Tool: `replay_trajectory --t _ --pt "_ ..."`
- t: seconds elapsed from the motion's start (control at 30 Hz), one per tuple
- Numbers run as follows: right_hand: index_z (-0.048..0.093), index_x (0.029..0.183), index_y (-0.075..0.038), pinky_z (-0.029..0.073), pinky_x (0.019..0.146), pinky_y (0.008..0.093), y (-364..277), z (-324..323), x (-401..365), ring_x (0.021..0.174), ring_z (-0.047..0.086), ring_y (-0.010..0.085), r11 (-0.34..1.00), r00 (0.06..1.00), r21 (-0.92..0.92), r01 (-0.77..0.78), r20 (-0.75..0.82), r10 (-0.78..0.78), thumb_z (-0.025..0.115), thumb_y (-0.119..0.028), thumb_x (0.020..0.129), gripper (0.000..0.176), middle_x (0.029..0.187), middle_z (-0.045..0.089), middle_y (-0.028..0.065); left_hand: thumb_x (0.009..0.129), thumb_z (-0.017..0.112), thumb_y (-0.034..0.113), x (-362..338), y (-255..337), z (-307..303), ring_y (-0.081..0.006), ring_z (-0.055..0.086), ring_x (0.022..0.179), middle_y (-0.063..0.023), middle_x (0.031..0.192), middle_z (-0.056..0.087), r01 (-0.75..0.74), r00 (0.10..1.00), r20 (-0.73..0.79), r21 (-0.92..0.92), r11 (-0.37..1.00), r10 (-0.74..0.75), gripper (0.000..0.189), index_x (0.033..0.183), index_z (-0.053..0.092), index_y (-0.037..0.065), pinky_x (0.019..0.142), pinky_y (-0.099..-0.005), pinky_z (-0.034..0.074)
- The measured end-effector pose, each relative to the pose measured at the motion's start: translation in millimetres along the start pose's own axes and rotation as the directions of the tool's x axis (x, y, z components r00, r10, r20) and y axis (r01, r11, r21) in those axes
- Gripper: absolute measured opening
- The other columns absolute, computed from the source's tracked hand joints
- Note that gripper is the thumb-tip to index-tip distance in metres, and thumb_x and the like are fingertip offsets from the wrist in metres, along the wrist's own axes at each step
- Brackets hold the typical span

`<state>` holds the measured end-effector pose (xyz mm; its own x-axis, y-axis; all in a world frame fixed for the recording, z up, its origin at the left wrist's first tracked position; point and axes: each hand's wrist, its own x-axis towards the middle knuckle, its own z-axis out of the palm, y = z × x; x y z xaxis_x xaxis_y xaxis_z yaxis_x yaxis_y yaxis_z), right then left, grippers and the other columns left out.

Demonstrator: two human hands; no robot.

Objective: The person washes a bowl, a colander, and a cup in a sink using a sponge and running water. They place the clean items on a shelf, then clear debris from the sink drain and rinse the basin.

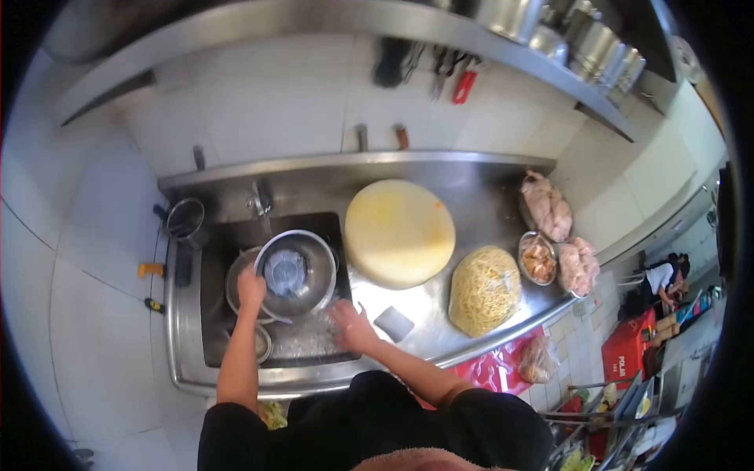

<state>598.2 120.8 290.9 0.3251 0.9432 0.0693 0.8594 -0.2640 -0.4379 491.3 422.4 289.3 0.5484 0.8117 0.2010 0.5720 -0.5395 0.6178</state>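
My left hand (251, 290) is closed on the left rim of a shiny metal bowl (320, 271), tilted a little over the sink (298, 352). Some clear water lies in the bottom of the bowl, beneath the faucet (258, 201). Part of a second round metal vessel (236, 276) shows behind that hand, inside the sink. My right hand (353, 326) has its fingers spread at the sink's right edge, holding nothing. Just right of it, a grey rectangular pad (394, 323) lies on the steel counter.
A thick round yellowish block (399, 233) stands right of the sink. Farther right are a bag of noodles (485, 291), a bowl of meat pieces (538, 258) and bagged raw meat (547, 207). A shelf (314, 20) crosses above. A person (666, 284) is at far right.
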Motion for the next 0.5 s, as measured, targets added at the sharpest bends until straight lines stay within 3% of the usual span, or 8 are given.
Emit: replay_trajectory --t 0.07,0.13,0.17,0.2,0.27,0.3,0.4,0.5 --pt "0.051 0.134 -0.015 0.025 0.107 0.0695 -11 -11 -1 0.136 0.035 0.0358 0.996 0.997 -0.069 0.060 -0.052 -0.064 0.078 -0.023 0.070 0.070 0.143 0.042 0.0124 0.080 0.051 0.002 -16 29 -25 -0.0403 0.070 0.080 -0.0273 0.093 0.068 0.455 0.856 0.342 -0.140 0.880 -0.388 0.034 0.111 0.062 -0.008 0.065 -0.0493 0.057" --pt "0.060 0.120 -0.012 0.031 0.103 0.0658 -2 -15 3 0.128 0.044 0.0336 0.991 0.999 -0.129 0.017 -0.037 -0.022 0.079 -0.024 0.071 0.054 0.127 0.053 0.0096 0.080 0.054 0.003 -39 59 -42 -0.0369 0.071 0.079 -0.0253 0.095 0.067 0.638 0.729 0.528 -0.295 0.712 -0.435 0.035 0.112 0.060 -0.012 0.059 -0.0463 0.060" --pt "0.065 0.110 -0.010 0.037 0.101 0.0609 14 -17 1 0.121 0.050 0.0322 0.988 0.999 -0.153 -0.017 0.030 0.022 0.079 -0.024 0.072 0.043 0.117 0.060 0.0089 0.084 0.055 0.006 -40 46 -33 -0.0378 0.071 0.080 -0.0252 0.101 0.066 0.621 0.681 0.620 -0.209 0.755 -0.389 0.036 0.116 0.057 -0.011 0.062 -0.0455 0.062" --pt "0.067 0.093 -0.005 0.047 0.090 0.0473 18 -46 1 0.101 0.060 0.0316 0.987 0.997 0.154 0.036 0.067 -0.047 0.080 -0.025 0.075 0.030 0.094 0.064 0.0094 0.090 0.058 0.016 -41 39 -34 -0.0373 0.071 0.084 -0.0277 0.109 0.063 0.658 0.591 0.757 -0.253 0.709 -0.279 0.045 0.126 0.052 -0.010 0.066 -0.0461 0.061" --pt "0.068 0.090 -0.003 0.050 0.080 0.0391 3 -100 -15 0.090 0.063 0.0318 0.925 0.990 0.375 0.050 -0.142 0.004 0.081 -0.026 0.076 0.030 0.088 0.065 0.0120 0.094 0.058 0.027 -33 51 -65 -0.0347 0.071 0.090 -0.0249 0.117 0.061 0.730 0.497 0.857 -0.326 0.601 -0.139 0.052 0.134 0.048 -0.006 0.072 -0.0449 0.059" --pt "0.068 0.089 -0.003 0.050 0.079 0.0403 -18 -156 -21 0.088 0.063 0.0313 0.910 0.996 0.410 -0.052 -0.051 0.079 0.082 -0.030 0.077 0.033 0.088 0.066 0.0116 0.097 0.058 0.032 -27 60 -82 -0.0335 0.070 0.093 -0.0235 0.121 0.060 0.767 0.446 0.893 -0.347 0.540 -0.060 0.056 0.137 0.046 -0.004 0.074 -0.0443 0.058" --pt "0.069 0.087 -0.004 0.049 0.077 0.0379 -75 -319 -45 0.089 0.063 0.0246 0.955 0.980 0.251 0.157 -0.162 -0.118 0.088 -0.024 0.069 0.033 0.088 0.067 0.0091 0.098 0.056 0.043 -3 76 -126 -0.0265 0.068 0.100 -0.0143 0.128 0.059 0.506 0.624 0.774 -0.507 0.698 0.110 0.063 0.144 0.042 0.003 0.079 -0.0402 0.055" --pt "0.066 0.085 -0.003 0.046 0.074 0.0384 -100 -435 -56 0.083 0.062 0.0246 0.863 0.803 0.104 0.494 -0.434 -0.408 0.092 -0.026 0.062 0.042 0.086 0.066 0.0096 0.098 0.056 0.041 14 57 -122 -0.0204 0.065 0.101 -0.0072 0.126 0.060 0.428 0.666 0.726 -0.562 0.707 0.174 0.057 0.143 0.045 0.007 0.077 -0.0367 0.054"
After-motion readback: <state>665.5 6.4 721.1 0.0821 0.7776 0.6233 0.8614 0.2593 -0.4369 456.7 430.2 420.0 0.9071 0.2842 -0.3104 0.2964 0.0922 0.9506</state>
